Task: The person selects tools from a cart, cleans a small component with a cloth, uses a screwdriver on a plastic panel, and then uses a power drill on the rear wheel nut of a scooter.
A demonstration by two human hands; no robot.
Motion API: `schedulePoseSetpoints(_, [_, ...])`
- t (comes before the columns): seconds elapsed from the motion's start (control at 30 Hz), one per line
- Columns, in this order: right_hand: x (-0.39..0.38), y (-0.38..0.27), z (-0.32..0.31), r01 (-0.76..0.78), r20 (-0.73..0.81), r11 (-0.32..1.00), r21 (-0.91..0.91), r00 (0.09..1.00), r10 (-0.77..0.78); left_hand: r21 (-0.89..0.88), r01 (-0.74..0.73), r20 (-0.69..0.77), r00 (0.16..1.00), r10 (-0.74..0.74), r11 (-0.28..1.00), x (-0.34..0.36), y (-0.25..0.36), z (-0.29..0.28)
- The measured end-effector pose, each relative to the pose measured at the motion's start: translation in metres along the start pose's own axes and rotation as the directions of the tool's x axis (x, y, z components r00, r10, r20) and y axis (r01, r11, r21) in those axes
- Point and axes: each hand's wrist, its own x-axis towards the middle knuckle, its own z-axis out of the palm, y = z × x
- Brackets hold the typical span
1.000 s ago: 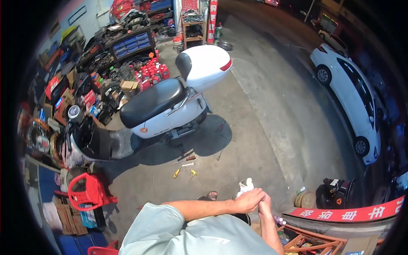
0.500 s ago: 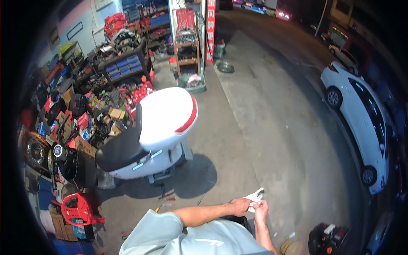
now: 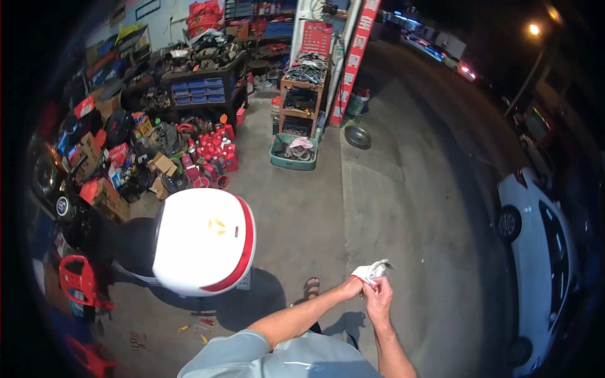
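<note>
A white work glove (image 3: 370, 270) with a red cuff edge covers the front of my left hand (image 3: 353, 286). Its fingers are hidden inside the cloth. My right hand (image 3: 379, 299) pinches the glove near the cuff, close against the left wrist. Both arms reach forward over the concrete floor. To the left stands a scooter with a white rear box (image 3: 198, 242) trimmed in red; neither hand touches it.
Hand tools (image 3: 203, 320) lie on the floor behind the scooter. Farther off stand a green bin (image 3: 294, 165), a wooden tool rack (image 3: 300, 104) and a black pan (image 3: 357, 137). Red bottles (image 3: 217, 151) and boxes crowd the left. A white car (image 3: 535, 252) is parked at right.
The glove now sits over my left hand, with the right hand at its cuff. The view has shifted, so the scooter appears farther left and my sandalled foot shows.
</note>
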Motion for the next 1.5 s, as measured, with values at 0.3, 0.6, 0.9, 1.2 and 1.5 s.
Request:
schedulePoseSetpoints(0.3, [0.242, -0.026, 0.019, -0.037, 0.178, 0.982, -0.187, 0.981, 0.071, -0.791, 0.090, 0.014, 0.992, -0.128, 0.605, 0.247, 0.076, -0.099])
schedulePoseSetpoints(0.6, [0.472, 0.017, 0.081, -0.048, 0.533, 0.996, -0.074, 0.842, 0.081, -0.835, 0.233, 0.225, 0.971, -0.076, 0.499, 0.429, 0.074, -0.254])
schedulePoseSetpoints(0.9, [0.715, 0.071, 0.195, -0.127, 0.772, 0.989, 0.070, 0.635, 0.027, 0.457, 0.423, -0.616, 0.785, -0.065, 0.783, 0.585, 0.102, -0.450])
schedulePoseSetpoints(1.2, [0.875, 0.061, 0.308, -0.153, 0.882, 0.984, 0.089, 0.471, -0.006, -0.115, -0.195, -0.850, 0.527, 0.005, 0.974, 0.671, 0.088, -0.622])
schedulePoseSetpoints(1.5, [1.051, 0.159, 0.402, 0.040, 0.909, 0.997, 0.061, 0.409, -0.072, 0.470, 0.568, -0.773, 0.634, 0.005, 0.675, 0.774, 0.081, -0.748])
